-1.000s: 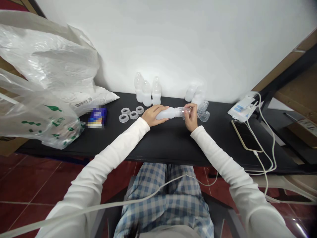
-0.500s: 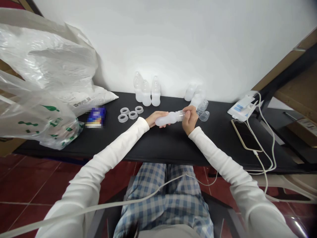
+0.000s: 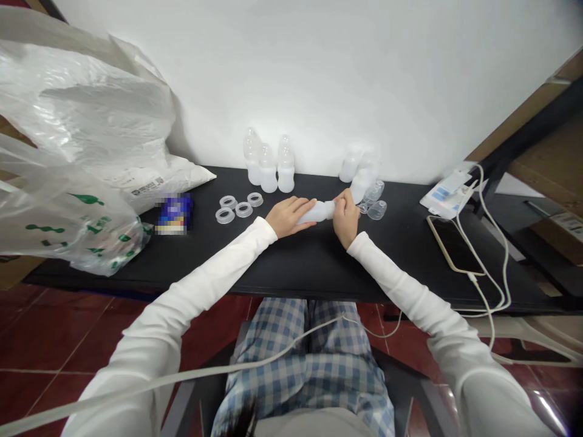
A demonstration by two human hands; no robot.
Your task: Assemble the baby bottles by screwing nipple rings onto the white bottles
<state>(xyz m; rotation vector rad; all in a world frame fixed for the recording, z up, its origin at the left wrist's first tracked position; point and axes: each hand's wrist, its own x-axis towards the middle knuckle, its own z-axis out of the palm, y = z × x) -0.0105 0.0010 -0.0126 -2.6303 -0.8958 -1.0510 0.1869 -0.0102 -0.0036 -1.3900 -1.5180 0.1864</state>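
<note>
A frosted white baby bottle (image 3: 314, 212) lies sideways between my hands, low over the black table. My left hand (image 3: 289, 216) wraps its body from above. My right hand (image 3: 346, 215) is closed round its clear cap, which the fingers mostly hide; a pale collar (image 3: 330, 210) shows between the hands. Just beyond my right hand stand several uncapped bottle bodies (image 3: 362, 182), with clear dome caps (image 3: 377, 210) lying beside them. Left of my left hand, several translucent rings (image 3: 243, 209) lie flat. Three capped bottles (image 3: 286, 167) stand upright by the wall.
White plastic bags (image 3: 91, 109) and a small blue pack (image 3: 175, 212) take up the table's left side. On the right lie a phone (image 3: 455, 246) with a white cable (image 3: 505, 267) and a white-and-blue packet (image 3: 449, 191). A cable also crosses over my lap.
My left hand has turned over from supporting the bottle underneath to gripping it from above. My right hand has closed further round the cap, covering more of it.
</note>
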